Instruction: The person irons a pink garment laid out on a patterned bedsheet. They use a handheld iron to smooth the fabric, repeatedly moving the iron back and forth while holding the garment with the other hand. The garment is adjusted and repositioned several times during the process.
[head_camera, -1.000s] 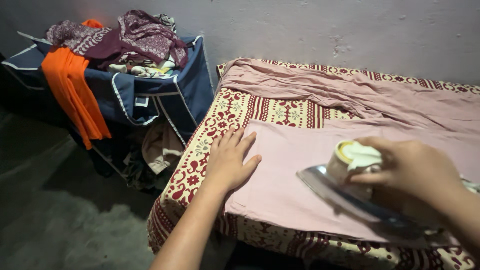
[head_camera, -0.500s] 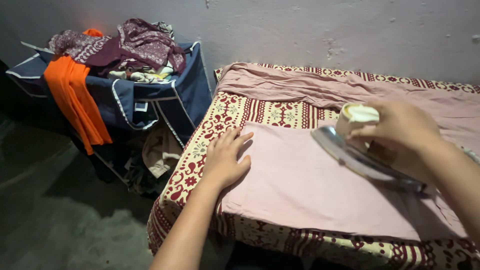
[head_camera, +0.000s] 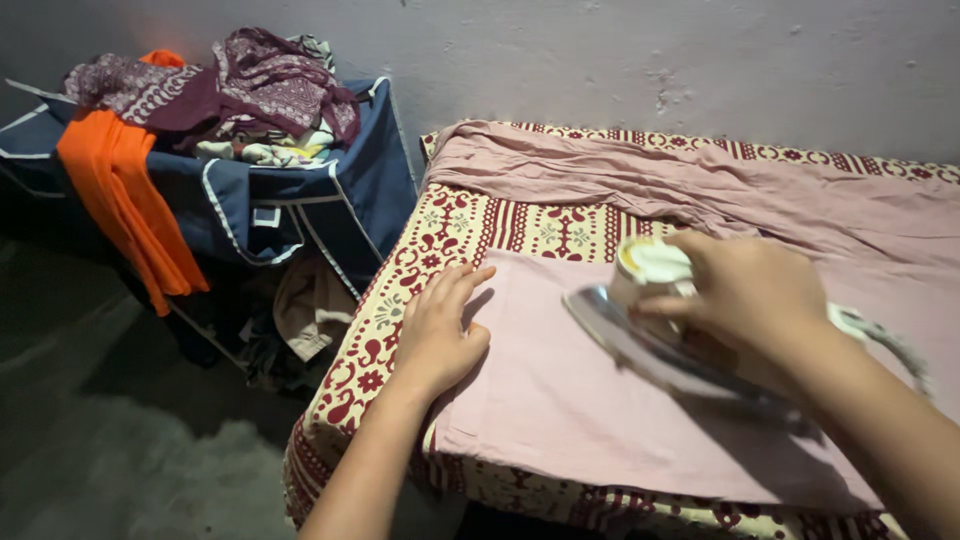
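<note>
My right hand grips the handle of a clothes iron with a shiny soleplate, resting on a pink cloth. The cloth lies spread flat over a cream and maroon patterned cover. My left hand lies flat, fingers apart, on the cloth's left edge, pressing it down. The far part of the pink cloth is bunched and wrinkled along the wall side. A cord runs from the iron's rear past my right wrist.
To the left stands a dark blue fabric laundry rack piled with maroon patterned clothes and an orange garment hanging over its side. More clothes lie beneath it. A grey wall runs behind; grey floor lies at lower left.
The iron has moved away from me and to the left across the pink cloth, from the near right edge toward the middle. My left hand has stayed on the cloth's left edge.
</note>
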